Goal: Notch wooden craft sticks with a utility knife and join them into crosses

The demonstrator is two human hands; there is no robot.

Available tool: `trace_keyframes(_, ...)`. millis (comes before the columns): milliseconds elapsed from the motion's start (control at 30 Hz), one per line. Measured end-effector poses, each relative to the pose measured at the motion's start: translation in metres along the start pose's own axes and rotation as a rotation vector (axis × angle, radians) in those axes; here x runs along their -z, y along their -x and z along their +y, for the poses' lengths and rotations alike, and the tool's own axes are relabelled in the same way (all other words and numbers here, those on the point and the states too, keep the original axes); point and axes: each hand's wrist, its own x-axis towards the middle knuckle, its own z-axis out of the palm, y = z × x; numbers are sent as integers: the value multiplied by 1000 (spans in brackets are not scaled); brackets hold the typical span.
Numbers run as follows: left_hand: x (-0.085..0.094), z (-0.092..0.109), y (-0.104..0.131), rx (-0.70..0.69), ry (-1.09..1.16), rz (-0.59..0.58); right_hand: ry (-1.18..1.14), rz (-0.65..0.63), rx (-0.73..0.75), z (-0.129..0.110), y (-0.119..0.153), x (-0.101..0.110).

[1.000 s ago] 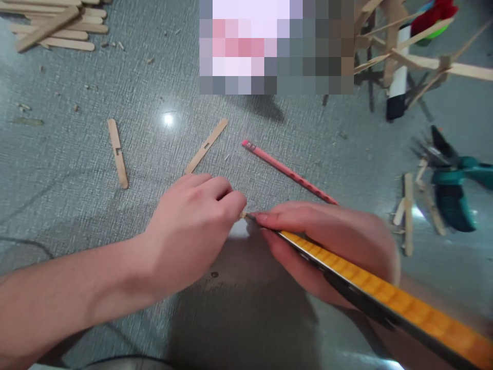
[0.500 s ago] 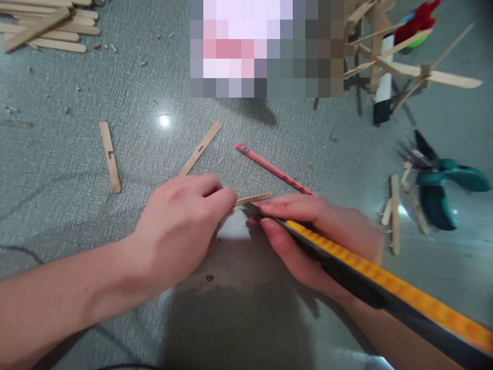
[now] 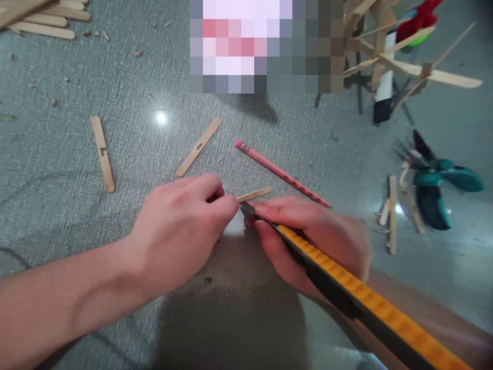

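My left hand point(image 3: 185, 231) is closed on a wooden craft stick point(image 3: 256, 194), whose far end sticks out to the right of the fingers. A yellow and black utility knife point(image 3: 346, 272) is gripped in my right hand point(image 3: 308, 236), its blade tip at the stick beside my left fingertips. The part of the stick inside the left fist is hidden. Beyond the hands lie a notched craft stick point(image 3: 103, 154), a craft stick with a small slot point(image 3: 199, 147), and a pink pencil point(image 3: 283, 174) with its eraser end away from me.
More craft sticks point(image 3: 46, 32) are piled at the far left. Green-handled pliers point(image 3: 433, 200) and cut stick pieces point(image 3: 392, 213) lie at the right. A stick-built structure point(image 3: 427, 72) and a white and black marker point(image 3: 384, 77) are at the far right. Wood crumbs dot the grey table point(image 3: 127, 77).
The knife and my right hand have shifted slightly left, with the blade still at the stick. The stick's free end has risen a little. The view has moved slightly.
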Motion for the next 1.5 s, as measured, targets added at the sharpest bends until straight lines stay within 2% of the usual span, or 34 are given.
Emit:
trace_keyframes(533, 0, 1, 0, 10, 34, -3, 54, 21, 19, -1, 0, -2)
trace_keyframes(700, 0, 2, 0, -12, 11, 18, 93, -2, 6, -7, 2, -5)
trace_keyframes(1267, -5, 5, -2, -29, -87, 38, 140, 58, 13, -9, 9, -11)
trace_keyframes(1333, -4, 7, -2, -48, -105, 35, 85, 27, -3, -9, 8, -10)
trace_keyframes(1500, 3, 12, 0, -10, -35, -14, -164, -225, -155, -13, 1, -2)
